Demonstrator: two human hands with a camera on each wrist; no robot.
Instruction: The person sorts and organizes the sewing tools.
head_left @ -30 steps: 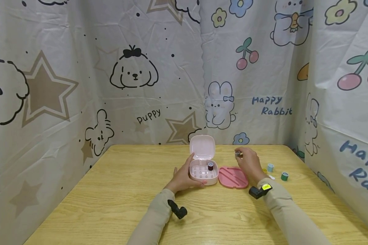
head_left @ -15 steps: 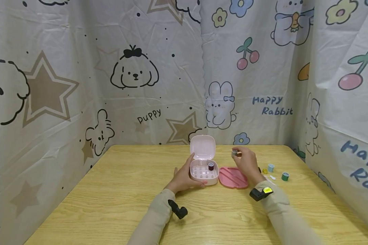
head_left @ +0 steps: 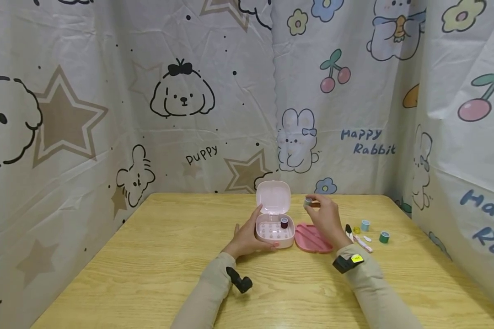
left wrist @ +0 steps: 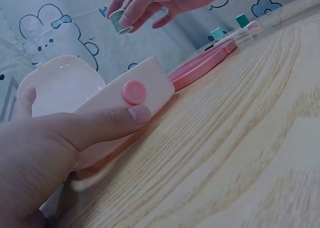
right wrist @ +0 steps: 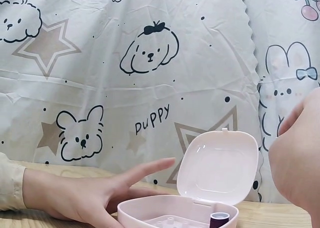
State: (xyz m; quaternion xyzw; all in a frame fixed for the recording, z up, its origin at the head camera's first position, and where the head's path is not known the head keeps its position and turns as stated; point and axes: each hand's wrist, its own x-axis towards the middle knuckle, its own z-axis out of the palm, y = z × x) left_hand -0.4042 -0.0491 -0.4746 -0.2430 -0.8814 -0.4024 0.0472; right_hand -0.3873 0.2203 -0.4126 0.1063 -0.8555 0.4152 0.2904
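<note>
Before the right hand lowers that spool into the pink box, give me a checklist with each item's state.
1. Lid of the pink box up: ok.
2. Left hand steadying the box by its side and front: ok.
3. Right hand pinches the small spool in its fingertips: ok.
4. Free pegs in the box beside the dark spool: ok, several stand bare.
5. Spool directly over a peg: not ok, it is up and to the right of the box.
6. Spool's hole facing down: cannot tell.

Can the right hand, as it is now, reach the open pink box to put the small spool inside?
Probably yes. The right hand pinches the small spool in the air just right of the open pink box. The lid stands up at the back, so the top looks free; the left hand holds only the box's left side.
</note>
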